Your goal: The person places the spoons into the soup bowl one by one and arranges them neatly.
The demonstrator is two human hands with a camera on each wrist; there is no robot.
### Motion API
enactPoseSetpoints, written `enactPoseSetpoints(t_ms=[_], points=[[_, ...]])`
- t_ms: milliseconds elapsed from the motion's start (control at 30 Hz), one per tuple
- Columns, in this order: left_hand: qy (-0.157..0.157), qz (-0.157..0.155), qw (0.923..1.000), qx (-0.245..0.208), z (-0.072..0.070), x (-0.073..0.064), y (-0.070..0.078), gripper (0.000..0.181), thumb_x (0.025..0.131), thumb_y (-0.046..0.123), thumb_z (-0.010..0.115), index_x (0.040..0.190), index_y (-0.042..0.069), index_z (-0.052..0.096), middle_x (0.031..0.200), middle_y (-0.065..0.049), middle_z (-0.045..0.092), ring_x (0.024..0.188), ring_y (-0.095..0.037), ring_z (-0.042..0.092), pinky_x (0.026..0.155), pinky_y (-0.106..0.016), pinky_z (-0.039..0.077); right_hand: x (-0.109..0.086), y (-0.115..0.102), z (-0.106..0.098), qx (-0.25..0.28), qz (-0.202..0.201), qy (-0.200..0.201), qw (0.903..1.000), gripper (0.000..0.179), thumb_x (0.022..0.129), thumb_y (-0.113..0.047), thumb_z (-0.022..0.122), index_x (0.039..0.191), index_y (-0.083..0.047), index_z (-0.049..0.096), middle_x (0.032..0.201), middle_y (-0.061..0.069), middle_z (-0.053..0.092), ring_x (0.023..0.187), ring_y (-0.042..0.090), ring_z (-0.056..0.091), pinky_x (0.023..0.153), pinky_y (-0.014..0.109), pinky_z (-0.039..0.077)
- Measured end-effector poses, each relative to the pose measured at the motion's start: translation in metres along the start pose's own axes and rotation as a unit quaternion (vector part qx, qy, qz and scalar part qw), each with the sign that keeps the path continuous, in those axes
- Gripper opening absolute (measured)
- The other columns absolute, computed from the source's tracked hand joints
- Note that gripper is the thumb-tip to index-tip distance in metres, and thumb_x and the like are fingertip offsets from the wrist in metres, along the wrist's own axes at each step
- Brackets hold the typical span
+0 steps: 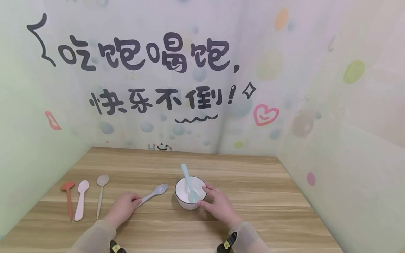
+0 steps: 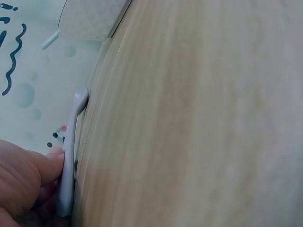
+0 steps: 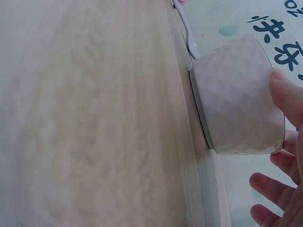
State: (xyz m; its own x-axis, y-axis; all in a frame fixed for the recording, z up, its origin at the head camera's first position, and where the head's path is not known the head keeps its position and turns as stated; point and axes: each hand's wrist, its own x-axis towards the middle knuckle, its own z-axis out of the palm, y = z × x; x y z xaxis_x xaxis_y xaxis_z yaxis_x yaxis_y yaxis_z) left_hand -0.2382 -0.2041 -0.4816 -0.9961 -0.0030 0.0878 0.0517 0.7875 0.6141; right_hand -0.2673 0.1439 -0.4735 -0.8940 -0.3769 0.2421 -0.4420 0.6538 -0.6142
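My left hand (image 1: pixel 123 208) pinches the handle of a pale lavender-grey spoon (image 1: pixel 160 189) between thumb and fingers. In the left wrist view that spoon (image 2: pixel 71 137) lies low along the tabletop, its head pointing away from the hand. To its right stands a white bowl (image 1: pixel 187 205) with a dark rim and a faceted outside. A light blue spoon (image 1: pixel 186 172) leans in the bowl, handle up over the far rim. My right hand (image 1: pixel 221 206) holds the bowl's right side by thumb and index finger; in the right wrist view the other fingers spread apart beside the bowl (image 3: pixel 236 99).
Left of my left hand lie an orange utensil (image 1: pixel 68 196), a pink spoon (image 1: pixel 81 200) and a beige spoon (image 1: pixel 100 193), side by side. The wooden table (image 1: pixel 246 175) is enclosed by printed walls at the back and both sides.
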Motion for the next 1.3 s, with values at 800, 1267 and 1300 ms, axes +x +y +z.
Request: enactPoseSetpoints(t_ms=[800,1267,1300], points=[[0.013,0.015,0.9997,-0.014,0.0021,-0.0032,-0.0005,0.028,0.084,0.019,0.073,0.103,-0.001,0.068,0.095,-0.009,0.062,0.089,-0.025,0.058,0.080,-0.048,0.046,0.0003,0.0004,0.0000,0.003,-0.001,0.001,1.0000,0.071,0.084,-0.048,0.070,0.136,-0.003,0.052,0.147,0.008,0.043,0.132,0.033,0.041,0.105,0.050,0.034],[0.017,0.021,0.9994,-0.021,0.0047,-0.0010,-0.0059,0.023,0.084,0.016,0.072,0.101,0.001,0.069,0.096,-0.008,0.063,0.092,-0.027,0.058,0.080,-0.049,0.045,0.0007,0.0015,0.0007,0.006,0.001,0.000,1.0000,0.072,0.083,-0.049,0.070,0.137,-0.004,0.052,0.148,0.006,0.043,0.133,0.033,0.041,0.104,0.051,0.035],[0.017,0.020,0.9994,-0.021,0.0047,-0.0009,-0.0060,0.022,0.084,0.016,0.072,0.101,0.001,0.070,0.096,-0.008,0.063,0.092,-0.027,0.058,0.080,-0.049,0.045,0.0007,0.0016,0.0008,0.006,0.001,0.000,1.0000,0.072,0.083,-0.049,0.070,0.137,-0.004,0.052,0.148,0.006,0.043,0.133,0.033,0.041,0.104,0.051,0.035]])
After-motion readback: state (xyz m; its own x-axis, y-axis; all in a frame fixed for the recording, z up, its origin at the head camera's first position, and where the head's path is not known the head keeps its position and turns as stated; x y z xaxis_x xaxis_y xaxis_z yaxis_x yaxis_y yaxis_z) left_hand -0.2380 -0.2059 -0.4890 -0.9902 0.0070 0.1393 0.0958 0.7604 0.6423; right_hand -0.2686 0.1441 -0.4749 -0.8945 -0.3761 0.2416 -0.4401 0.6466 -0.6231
